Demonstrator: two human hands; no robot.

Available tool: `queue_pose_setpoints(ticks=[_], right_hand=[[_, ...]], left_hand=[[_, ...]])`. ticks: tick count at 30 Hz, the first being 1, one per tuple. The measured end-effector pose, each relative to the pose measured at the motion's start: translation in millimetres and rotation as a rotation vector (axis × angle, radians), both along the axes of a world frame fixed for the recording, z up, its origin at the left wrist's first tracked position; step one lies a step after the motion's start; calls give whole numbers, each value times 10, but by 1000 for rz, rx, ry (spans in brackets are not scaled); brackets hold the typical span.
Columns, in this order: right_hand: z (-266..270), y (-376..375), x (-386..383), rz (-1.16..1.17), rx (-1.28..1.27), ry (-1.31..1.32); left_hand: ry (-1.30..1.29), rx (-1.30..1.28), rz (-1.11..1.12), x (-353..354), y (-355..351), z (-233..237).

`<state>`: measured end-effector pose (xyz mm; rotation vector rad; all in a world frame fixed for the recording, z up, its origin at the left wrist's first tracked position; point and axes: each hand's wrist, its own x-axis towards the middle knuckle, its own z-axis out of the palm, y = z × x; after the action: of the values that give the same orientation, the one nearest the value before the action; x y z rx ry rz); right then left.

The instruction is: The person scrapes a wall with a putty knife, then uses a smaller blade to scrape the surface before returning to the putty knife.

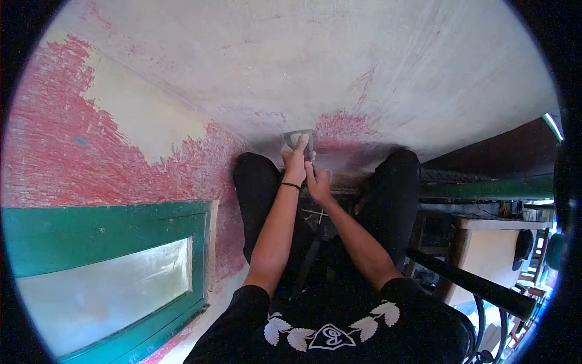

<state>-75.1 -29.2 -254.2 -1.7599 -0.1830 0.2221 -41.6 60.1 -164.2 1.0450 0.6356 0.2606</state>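
A flat grey scraper (310, 138) lies against the wall beside a patch of red paint (345, 128). My left hand (294, 160), with a dark band at its wrist, presses its fingers on the blade. Just below and to the right, my right hand (317, 184) is closed around what appears to be the scraper's handle, which is mostly hidden. Both hands are between my knees, close to the foot of the pale wall (254, 60).
Scratched red paint (54, 133) covers the wall at left. Below it is a green-framed window (103, 236). My bent knees (257, 179) flank the hands. At right are a dark bar (473, 282), a green beam (491, 188) and a pale tabletop (491, 255).
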Motion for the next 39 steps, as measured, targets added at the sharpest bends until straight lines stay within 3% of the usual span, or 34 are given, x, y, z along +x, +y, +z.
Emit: queue_pose_setpoints(ticks=[7,10,13,17,19,23,25,30,34,37,39], right_hand=[[223,-32,-38,-78,104,-129],[312,-35,-1,-23,-80,13],[214,-98,-18,90,-98,118],[119,-84,23,37,-21,12],[375,-74,-14,-8,78,-22],[185,-55,-32,14,-73,-13],[46,-61,-50,-24,16,-108],[330,-64,10,10,-45,-28],[213,-59,-59,18,8,36],[223,-58,-29,-97,25,-316],[455,-107,12,-23,-8,-135]], left_hand=[[57,-16,-19,-18,-33,-32],[-77,21,-7,36,23,101],[27,10,-12,-59,-27,24],[20,-28,18,17,-41,-92],[-16,-41,-21,25,13,-49],[14,-46,-22,3,28,-145],[68,-54,6,-26,-39,-152],[-44,3,-15,4,1,104],[6,-18,-27,-20,19,-120],[10,-50,6,-14,-48,-117],[-30,-51,37,38,-53,-71]])
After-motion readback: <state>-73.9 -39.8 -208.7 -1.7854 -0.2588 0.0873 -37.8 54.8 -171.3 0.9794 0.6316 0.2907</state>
